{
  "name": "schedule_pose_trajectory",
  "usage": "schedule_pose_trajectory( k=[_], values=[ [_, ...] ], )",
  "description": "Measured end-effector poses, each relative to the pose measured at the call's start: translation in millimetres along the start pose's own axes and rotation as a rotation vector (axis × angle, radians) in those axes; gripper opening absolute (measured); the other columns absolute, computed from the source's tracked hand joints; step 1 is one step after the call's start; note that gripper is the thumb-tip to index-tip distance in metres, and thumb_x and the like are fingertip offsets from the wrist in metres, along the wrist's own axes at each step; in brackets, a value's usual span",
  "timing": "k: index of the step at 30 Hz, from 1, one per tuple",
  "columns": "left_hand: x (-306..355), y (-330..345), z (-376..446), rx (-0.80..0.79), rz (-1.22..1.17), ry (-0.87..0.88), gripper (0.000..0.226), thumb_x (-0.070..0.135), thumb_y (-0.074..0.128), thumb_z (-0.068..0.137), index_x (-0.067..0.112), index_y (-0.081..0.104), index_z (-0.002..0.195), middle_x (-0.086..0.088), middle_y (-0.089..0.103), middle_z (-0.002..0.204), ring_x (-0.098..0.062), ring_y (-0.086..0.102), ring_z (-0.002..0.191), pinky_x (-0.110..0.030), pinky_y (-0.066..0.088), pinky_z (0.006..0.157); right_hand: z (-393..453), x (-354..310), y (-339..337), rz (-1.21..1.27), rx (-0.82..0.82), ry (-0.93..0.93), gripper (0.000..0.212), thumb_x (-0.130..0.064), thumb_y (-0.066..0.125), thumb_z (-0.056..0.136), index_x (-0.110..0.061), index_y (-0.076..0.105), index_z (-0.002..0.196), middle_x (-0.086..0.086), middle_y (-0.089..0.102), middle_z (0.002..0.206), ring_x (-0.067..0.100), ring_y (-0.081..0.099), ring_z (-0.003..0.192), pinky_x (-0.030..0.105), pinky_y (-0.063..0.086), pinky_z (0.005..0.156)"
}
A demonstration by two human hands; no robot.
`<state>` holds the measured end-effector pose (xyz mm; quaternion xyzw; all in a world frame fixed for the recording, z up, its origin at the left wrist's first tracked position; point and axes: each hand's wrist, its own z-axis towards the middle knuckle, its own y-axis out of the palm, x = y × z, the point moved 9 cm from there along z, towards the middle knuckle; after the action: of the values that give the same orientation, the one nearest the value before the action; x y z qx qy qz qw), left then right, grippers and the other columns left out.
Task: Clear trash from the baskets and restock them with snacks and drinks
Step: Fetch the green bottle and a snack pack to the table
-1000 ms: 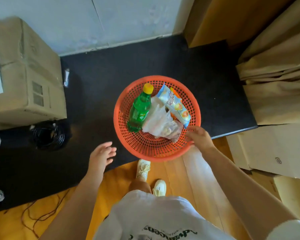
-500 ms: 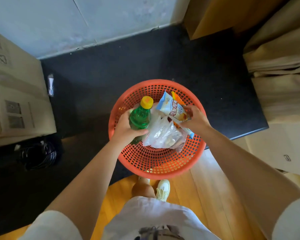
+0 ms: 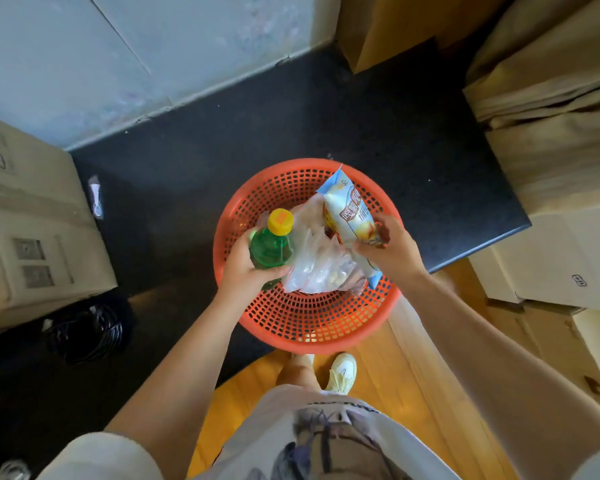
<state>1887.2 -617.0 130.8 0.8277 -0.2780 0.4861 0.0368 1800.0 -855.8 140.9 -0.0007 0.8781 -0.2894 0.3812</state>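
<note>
An orange perforated basket point(image 3: 312, 323) sits on the black mat, just ahead of my feet. My left hand point(image 3: 246, 271) grips a green bottle point(image 3: 271, 249) with a yellow cap, raised upright over the basket's left side. My right hand point(image 3: 392, 251) holds a blue-and-white snack packet point(image 3: 349, 211), lifted and tilted above the right side. Between the two lies a clear plastic bag point(image 3: 317, 261) with small items inside, still in the basket.
A black mat point(image 3: 291, 126) covers the floor up to the pale wall. Cardboard boxes point(image 3: 32, 223) stand at the left, more boxes and brown paper point(image 3: 561, 161) at the right. A coil of black cable point(image 3: 87, 330) lies at the lower left. Wooden floor point(image 3: 416, 368) lies under me.
Both hands reached into the basket; the left took the green bottle and the right the snack packet. Both items are now lifted higher above the basket.
</note>
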Motion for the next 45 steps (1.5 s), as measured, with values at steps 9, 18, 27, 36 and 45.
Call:
schedule_pose_trajectory(
  k=[9,18,27,36,45],
  values=[
    [73.6,-5.1,-56.4,-0.105,0.026,0.163,0.051,0.035,0.082,0.040,0.033,0.068,0.089,0.016,0.074,0.086,0.001,0.068,0.082,-0.010,0.050,0.070,-119.7,65.6,-31.5,0.708,0.081,0.193,0.027,-0.005,0.058,0.086,-0.008,0.055,0.113,0.020,0.064,0.109,0.028,0.061,0.097,0.047,0.050,0.083],
    [56.9,146.0,-132.3,-0.605,-0.110,-0.027,0.037,0.038,0.081,0.047,0.031,0.076,0.084,0.009,0.075,0.080,-0.005,0.070,0.074,-0.018,0.053,0.064,-264.0,168.2,-33.9,1.082,0.245,0.335,0.035,0.000,0.060,0.067,-0.012,0.057,0.100,0.009,0.067,0.087,0.028,0.067,0.084,0.039,0.054,0.073],
    [-8.6,266.3,-356.4,-1.094,0.039,-0.179,0.071,0.059,0.083,0.031,0.017,0.072,0.088,-0.010,0.073,0.075,-0.024,0.072,0.066,-0.029,0.057,0.056,-489.4,285.9,-9.0,1.258,0.671,0.376,0.051,-0.015,0.069,0.061,-0.019,0.050,0.108,0.018,0.065,0.104,0.028,0.065,0.090,0.035,0.057,0.072],
    [-113.0,302.0,-591.3,-1.499,0.269,-0.230,0.068,0.057,0.082,0.035,0.015,0.068,0.087,-0.004,0.067,0.067,-0.024,0.068,0.058,-0.031,0.056,0.054,-735.8,384.8,96.7,1.727,1.218,0.340,0.054,-0.042,0.059,0.072,-0.015,0.050,0.118,0.011,0.066,0.091,0.025,0.066,0.075,0.037,0.055,0.071],
    [-205.3,338.3,-763.5,-1.797,0.727,-0.132,0.030,0.044,0.056,0.059,0.024,0.074,0.072,-0.001,0.070,0.063,-0.016,0.067,0.055,-0.026,0.055,0.050,-882.2,439.0,195.8,1.944,1.846,0.360,0.040,-0.050,0.052,0.072,-0.026,0.059,0.104,0.000,0.074,0.082,0.017,0.071,0.071,0.031,0.058,0.061]
  ],
)
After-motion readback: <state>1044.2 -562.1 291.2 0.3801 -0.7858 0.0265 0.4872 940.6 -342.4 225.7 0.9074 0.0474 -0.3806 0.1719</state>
